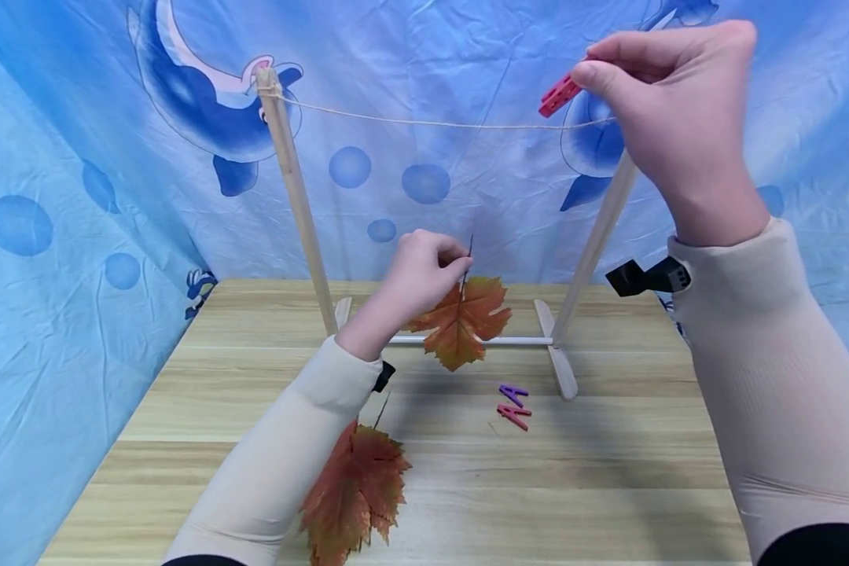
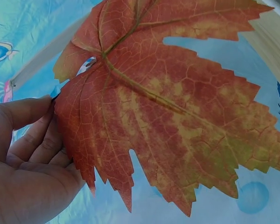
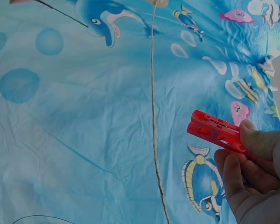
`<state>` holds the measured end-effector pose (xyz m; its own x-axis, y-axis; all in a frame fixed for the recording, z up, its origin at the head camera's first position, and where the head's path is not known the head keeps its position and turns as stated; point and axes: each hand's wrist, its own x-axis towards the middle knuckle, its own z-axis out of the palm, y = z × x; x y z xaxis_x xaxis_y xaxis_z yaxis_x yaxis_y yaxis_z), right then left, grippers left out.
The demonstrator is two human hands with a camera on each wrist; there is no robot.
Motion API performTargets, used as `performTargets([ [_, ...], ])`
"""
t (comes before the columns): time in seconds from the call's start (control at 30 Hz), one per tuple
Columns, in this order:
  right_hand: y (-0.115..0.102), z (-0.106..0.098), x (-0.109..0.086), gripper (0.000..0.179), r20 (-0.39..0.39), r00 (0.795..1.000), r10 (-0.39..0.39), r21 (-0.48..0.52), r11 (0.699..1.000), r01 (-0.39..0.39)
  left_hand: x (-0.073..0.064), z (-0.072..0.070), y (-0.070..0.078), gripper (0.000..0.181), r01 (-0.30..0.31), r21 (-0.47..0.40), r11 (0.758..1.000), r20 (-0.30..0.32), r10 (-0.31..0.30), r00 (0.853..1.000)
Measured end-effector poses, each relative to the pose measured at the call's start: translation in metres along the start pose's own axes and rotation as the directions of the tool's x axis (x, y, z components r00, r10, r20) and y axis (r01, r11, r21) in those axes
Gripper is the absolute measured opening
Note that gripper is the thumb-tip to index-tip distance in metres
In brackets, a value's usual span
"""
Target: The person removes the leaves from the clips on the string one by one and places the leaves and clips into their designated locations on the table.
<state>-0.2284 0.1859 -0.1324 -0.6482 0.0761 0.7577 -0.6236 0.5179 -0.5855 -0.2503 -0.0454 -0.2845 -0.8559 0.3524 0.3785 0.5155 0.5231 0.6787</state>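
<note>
My left hand [image 1: 428, 271] pinches the dark stem of an orange-red maple leaf [image 1: 460, 322], which hangs below the fingers, under the string. In the left wrist view the leaf [image 2: 168, 102] fills most of the picture beside the thumb and fingertips. My right hand [image 1: 693, 118], raised at the right end of the string [image 1: 424, 123], pinches a red clothespin [image 1: 560, 96] between thumb and fingers. The right wrist view has this clothespin [image 3: 217, 130] to the right of the string [image 3: 153, 102], apart from it.
Two wooden posts [image 1: 299, 196] hold the string, joined low down by a white rod [image 1: 516, 341]. On the wooden table [image 1: 608, 472] lie a purple clothespin [image 1: 513, 393], a red one [image 1: 515, 416] and more maple leaves [image 1: 361, 487] partly behind the left forearm. A blue printed curtain [image 1: 424, 71] hangs behind.
</note>
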Motion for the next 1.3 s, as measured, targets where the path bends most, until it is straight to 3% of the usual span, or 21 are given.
performTargets([
  [0.2,-0.003,-0.001,-0.012,0.02,-0.023,0.992,-0.127,-0.014,0.992,0.126,-0.02,-0.013,-0.01,0.011,0.026,-0.023,0.999,0.004,-0.026,1.0],
  [0.43,-0.011,-0.001,-0.041,0.015,0.047,0.977,-0.207,-0.033,0.978,0.208,-0.047,-0.029,-0.021,0.013,0.082,-0.028,0.996,0.05,-0.081,0.995],
  [0.63,-0.022,0.001,-0.069,0.013,0.142,0.987,-0.077,-0.001,0.997,0.078,-0.066,-0.037,-0.029,0.012,0.146,-0.021,0.989,0.087,-0.144,0.986],
  [0.77,-0.022,0.003,-0.089,0.012,0.199,0.98,-0.018,-0.01,1.0,0.021,-0.077,-0.039,-0.033,0.012,0.17,-0.006,0.985,0.109,-0.169,0.98],
  [1.03,0.019,0.012,-0.121,0.01,0.285,0.959,0.006,-0.056,0.998,0.011,-0.1,-0.043,-0.044,0.011,0.185,0.006,0.983,0.111,-0.184,0.977],
  [1.3,0.048,0.023,-0.151,0.02,0.419,0.9,0.123,-0.028,0.992,-0.122,-0.118,-0.042,-0.052,0.013,0.193,0.02,0.981,0.147,-0.194,0.97],
])
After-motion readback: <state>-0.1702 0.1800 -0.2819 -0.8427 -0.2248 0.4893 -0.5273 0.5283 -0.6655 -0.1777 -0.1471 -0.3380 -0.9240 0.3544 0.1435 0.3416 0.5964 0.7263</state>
